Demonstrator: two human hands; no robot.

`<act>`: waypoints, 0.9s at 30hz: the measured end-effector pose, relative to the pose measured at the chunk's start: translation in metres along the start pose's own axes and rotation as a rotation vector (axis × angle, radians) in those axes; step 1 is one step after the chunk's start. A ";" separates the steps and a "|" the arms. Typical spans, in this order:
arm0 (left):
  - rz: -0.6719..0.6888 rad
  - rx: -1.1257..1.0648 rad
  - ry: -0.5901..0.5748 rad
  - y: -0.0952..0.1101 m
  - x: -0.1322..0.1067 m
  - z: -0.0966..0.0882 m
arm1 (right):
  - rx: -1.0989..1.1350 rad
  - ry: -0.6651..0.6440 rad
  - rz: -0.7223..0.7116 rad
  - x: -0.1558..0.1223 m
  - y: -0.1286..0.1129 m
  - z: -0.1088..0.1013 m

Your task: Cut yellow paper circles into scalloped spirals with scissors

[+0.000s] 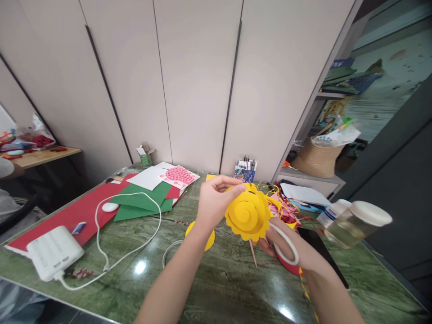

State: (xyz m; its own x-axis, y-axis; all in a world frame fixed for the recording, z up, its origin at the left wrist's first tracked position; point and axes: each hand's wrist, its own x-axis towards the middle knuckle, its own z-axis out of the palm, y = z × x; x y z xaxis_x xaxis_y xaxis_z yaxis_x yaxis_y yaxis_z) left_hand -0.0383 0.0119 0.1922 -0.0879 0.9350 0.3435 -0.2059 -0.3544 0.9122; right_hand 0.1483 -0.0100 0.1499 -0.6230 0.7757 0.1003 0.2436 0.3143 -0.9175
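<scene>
A yellow paper spiral with a scalloped edge is held up over the table, its face toward me. My left hand pinches its upper left edge between thumb and fingers. At its lower right edge is my right hand, curled against the paper; part of its fingers is hidden behind the piece. A white ring crosses my right wrist, with a red rounded thing below it. Under the spiral a thin wooden stick points down. Partly behind my left forearm lies a yellow paper disc.
Red paper, green sheets and a pink-dotted card lie left. A white power bank trails a cable. Pink and yellow scraps, a dark tablet and a lidded clear container are right.
</scene>
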 end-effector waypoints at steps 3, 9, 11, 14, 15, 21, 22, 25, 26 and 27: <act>0.007 -0.002 0.005 0.000 0.000 0.000 | -0.009 0.018 0.015 0.001 0.000 0.002; 0.007 -0.003 0.009 0.001 -0.001 0.000 | -0.021 0.045 0.023 0.001 -0.001 0.002; 0.001 -0.004 0.006 0.002 -0.001 -0.001 | -0.026 0.044 0.022 0.001 -0.001 0.002; -0.003 -0.004 -0.008 0.001 0.000 -0.002 | -0.023 0.044 0.038 0.000 0.000 0.002; 0.000 0.000 -0.013 0.001 0.001 -0.003 | -0.017 0.043 0.046 -0.001 0.000 0.002; -0.006 0.034 -0.048 0.003 0.003 -0.008 | -0.018 0.008 0.040 -0.003 0.000 -0.001; -0.012 0.047 -0.055 0.004 0.003 -0.009 | -0.030 0.004 0.034 -0.003 0.000 -0.001; -0.026 0.088 -0.064 0.008 0.003 -0.011 | -0.054 -0.008 0.035 -0.004 -0.002 -0.002; -0.029 0.095 -0.066 0.009 0.003 -0.012 | -0.055 -0.007 0.040 -0.004 -0.003 -0.002; -0.031 0.098 -0.070 0.010 0.003 -0.012 | -0.057 -0.008 0.046 -0.004 -0.004 -0.002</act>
State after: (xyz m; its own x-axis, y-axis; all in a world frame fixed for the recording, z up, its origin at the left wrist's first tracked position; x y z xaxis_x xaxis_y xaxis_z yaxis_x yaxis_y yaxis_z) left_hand -0.0526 0.0107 0.1994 -0.0138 0.9453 0.3260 -0.1106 -0.3254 0.9391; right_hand 0.1514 -0.0131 0.1539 -0.6162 0.7856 0.0556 0.3136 0.3095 -0.8977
